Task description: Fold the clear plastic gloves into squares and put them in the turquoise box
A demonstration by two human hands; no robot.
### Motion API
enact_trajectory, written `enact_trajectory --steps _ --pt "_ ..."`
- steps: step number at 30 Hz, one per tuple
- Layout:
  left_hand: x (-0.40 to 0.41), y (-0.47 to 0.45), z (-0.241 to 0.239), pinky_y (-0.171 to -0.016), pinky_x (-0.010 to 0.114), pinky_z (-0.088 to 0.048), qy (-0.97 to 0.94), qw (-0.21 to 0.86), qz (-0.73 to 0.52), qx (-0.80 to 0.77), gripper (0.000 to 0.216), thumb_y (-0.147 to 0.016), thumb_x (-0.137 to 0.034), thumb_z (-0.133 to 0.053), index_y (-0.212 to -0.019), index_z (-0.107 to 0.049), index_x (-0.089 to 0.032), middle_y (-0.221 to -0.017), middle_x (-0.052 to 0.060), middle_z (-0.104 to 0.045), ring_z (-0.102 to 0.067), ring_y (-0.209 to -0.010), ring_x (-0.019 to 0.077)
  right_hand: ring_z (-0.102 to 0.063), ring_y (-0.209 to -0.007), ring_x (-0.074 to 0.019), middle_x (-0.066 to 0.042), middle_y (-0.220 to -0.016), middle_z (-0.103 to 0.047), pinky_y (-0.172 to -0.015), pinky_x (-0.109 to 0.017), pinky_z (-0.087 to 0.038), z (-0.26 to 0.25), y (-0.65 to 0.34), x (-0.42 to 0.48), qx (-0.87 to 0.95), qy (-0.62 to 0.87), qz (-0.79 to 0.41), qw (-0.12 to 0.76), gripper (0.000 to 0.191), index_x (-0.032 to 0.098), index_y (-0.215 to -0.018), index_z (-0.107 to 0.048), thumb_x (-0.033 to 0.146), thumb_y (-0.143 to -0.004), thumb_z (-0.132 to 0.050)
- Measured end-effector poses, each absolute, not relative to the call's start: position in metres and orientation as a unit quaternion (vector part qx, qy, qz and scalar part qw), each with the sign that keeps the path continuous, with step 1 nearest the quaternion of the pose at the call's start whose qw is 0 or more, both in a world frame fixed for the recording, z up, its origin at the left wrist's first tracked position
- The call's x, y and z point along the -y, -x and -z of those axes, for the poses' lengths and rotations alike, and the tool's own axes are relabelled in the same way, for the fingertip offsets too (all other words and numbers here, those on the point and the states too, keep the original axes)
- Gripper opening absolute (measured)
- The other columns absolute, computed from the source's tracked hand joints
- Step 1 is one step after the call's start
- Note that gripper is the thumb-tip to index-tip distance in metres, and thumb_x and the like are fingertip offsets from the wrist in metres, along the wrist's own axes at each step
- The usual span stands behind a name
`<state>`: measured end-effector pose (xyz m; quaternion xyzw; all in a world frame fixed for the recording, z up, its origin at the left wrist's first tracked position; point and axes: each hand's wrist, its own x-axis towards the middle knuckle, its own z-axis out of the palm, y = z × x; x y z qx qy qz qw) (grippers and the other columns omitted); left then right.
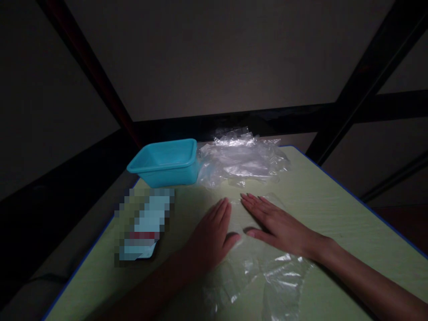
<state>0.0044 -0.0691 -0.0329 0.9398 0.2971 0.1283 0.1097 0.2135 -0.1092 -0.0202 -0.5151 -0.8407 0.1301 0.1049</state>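
Toward the near edge, out of view, of the tabletop [337, 218]: two loose, wrinkled lobes of a clear plastic film [249, 265]. Long axis of the film: roughly from near edge to far edge, as a strip along the middle of the tabletop. Next outward: left hand [214, 229] along the left border of the film, palm down, with fingers nearly straight, side by side, and thumb apart, aimed toward the right edge. Opposite: right hand [276, 223] over the right part of the film, palm down, with fingers extended, slightly fanned, and thumb apart, aimed toward the left edge. No grip visible in either hand; downward pressure not determinable. Governing relation: film between the two sets of fingers, more fully under the right hand; far end roughly level with the fingertips. Toward the left edge, apart from the left hand: a flat pixelated object [152, 223], lengthwise roughly near to far. At the far left corner: a turquoise bin [163, 174], upright, with mouth upward. Along the far edge, just right of the bin: a crumpled heap of clear plastic [247, 160], beyond the film and the fingers
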Motion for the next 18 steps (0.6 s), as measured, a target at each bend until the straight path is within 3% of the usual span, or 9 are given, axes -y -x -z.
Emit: enact_trajectory --steps 6,11,18 --pt "0.068 -0.003 0.036 -0.105 0.053 -0.028 -0.944 0.063 -0.095 -0.309 0.065 -0.086 -0.044 -0.043 -0.134 -0.031 -0.002 -0.142 0.025 -0.027 -0.018 -0.135 0.0329 -0.019 -0.133 -0.0315 -0.016 -0.145 -0.021 -0.107 -0.053 -0.02 0.024 -0.22 0.109 0.839 0.519 -0.114 0.118 0.079 0.014 -0.142 -0.023 0.061 -0.081 -0.041" --pt "0.069 -0.003 0.031 -0.103 0.055 -0.028 -0.937 0.056 -0.071 -0.339 0.072 -0.083 -0.05 -0.046 -0.133 -0.032 0.0 -0.142 0.026 -0.026 -0.019 -0.133 0.0377 -0.017 -0.133 -0.0333 -0.017 -0.146 -0.019 -0.107 -0.053 -0.019 0.022 -0.223 0.11 0.83 0.537 -0.119 0.093 0.084 0.011 -0.142 -0.023 0.065 -0.079 -0.04" --pt "0.068 -0.001 0.034 -0.102 0.055 -0.029 -0.932 0.045 -0.082 -0.351 0.074 -0.082 -0.053 -0.045 -0.133 -0.032 -0.001 -0.143 0.026 -0.026 -0.021 -0.133 0.0371 -0.013 -0.135 -0.0312 -0.015 -0.147 -0.014 -0.108 -0.052 -0.017 0.021 -0.225 0.109 0.828 0.543 -0.12 0.069 0.088 0.013 -0.143 -0.018 0.069 -0.078 -0.037"
